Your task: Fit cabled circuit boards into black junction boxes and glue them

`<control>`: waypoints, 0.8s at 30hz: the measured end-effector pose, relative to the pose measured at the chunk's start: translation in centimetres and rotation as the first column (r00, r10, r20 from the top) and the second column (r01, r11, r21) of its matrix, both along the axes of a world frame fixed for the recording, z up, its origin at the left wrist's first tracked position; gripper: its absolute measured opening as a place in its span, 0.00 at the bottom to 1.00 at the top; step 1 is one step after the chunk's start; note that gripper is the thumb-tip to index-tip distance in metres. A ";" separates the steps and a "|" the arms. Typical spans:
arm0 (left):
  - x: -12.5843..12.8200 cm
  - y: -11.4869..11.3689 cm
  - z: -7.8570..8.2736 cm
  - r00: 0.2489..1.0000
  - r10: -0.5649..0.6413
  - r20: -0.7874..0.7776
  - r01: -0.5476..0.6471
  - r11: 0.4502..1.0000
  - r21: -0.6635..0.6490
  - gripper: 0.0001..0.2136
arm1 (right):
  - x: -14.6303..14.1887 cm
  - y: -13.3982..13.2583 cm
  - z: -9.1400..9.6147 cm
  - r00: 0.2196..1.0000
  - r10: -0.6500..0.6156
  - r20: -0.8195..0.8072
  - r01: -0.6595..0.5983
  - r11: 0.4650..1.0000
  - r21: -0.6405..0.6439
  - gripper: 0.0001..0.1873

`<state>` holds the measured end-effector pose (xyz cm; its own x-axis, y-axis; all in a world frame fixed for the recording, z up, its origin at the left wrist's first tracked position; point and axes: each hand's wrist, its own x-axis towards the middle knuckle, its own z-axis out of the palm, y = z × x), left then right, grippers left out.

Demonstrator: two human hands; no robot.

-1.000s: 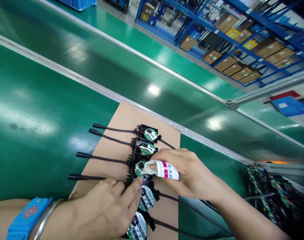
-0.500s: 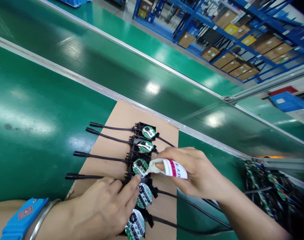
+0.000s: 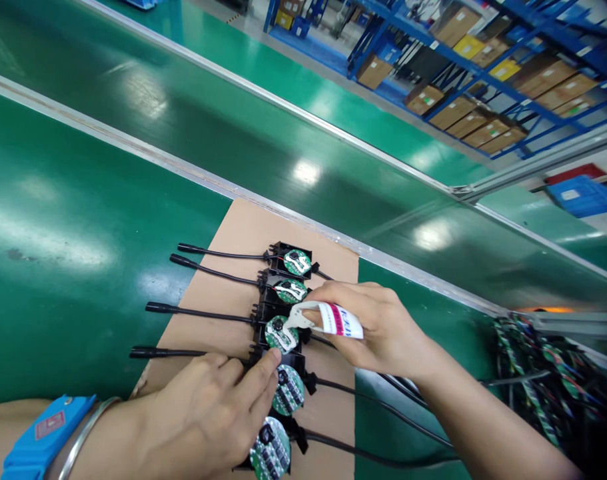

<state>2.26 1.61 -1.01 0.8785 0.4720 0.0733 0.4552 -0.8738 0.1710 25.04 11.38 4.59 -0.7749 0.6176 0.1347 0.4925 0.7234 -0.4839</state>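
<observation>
My right hand [image 3: 383, 323] squeezes a white glue tube [image 3: 342, 321] with a pink band and blue print. Its nozzle tip is at a round green circuit board [image 3: 282, 335], where a bent line of white paste shows. The fingers of my left hand [image 3: 216, 407] are held together, the index fingertip pressing the near edge of that board; its thumb is hidden. Beyond it, two boards, a middle one [image 3: 291, 291] and the farthest [image 3: 297, 262], carry white paste. Nearer me are two boards, one [image 3: 288, 390] and another [image 3: 270, 448], with no white line visible.
The boards sit on black housings in a row on a cardboard sheet [image 3: 248, 230]. Black cables [image 3: 198, 312] stick out on both sides. A tangle of boards and wires [image 3: 543, 380] lies at right on the green table [image 3: 73, 280]. Blue shelving [image 3: 403, 40] with boxes stands behind.
My right hand and the tube have moved slightly left and away from me. The white line on the middle board has grown longer. My left hand stays in place.
</observation>
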 end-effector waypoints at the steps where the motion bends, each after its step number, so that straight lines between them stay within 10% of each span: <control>1: -0.1 0.0 0.0 1.000 0.001 0.001 -0.001 1.000 0.004 0.21 | 0.1 0.0 0.1 1.000 -0.008 0.004 0.008 1.000 0.008 0.07; 9: -0.5 -1.7 0.5 0.973 -0.161 0.168 0.146 0.984 0.097 0.16 | 0.5 -4.2 1.9 0.985 -0.125 -0.121 0.119 0.991 -0.057 0.06; 24: -0.3 -2.5 0.1 0.972 -0.157 0.173 0.137 0.983 0.118 0.16 | -0.5 -6.8 -1.0 0.995 -0.047 -0.085 0.037 0.993 -0.114 0.13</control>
<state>1.94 -0.88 -0.88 0.9052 0.3200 0.2795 0.2903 -0.9462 0.1429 24.59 4.56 3.58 -0.7364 0.6642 0.1286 0.4732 0.6416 -0.6037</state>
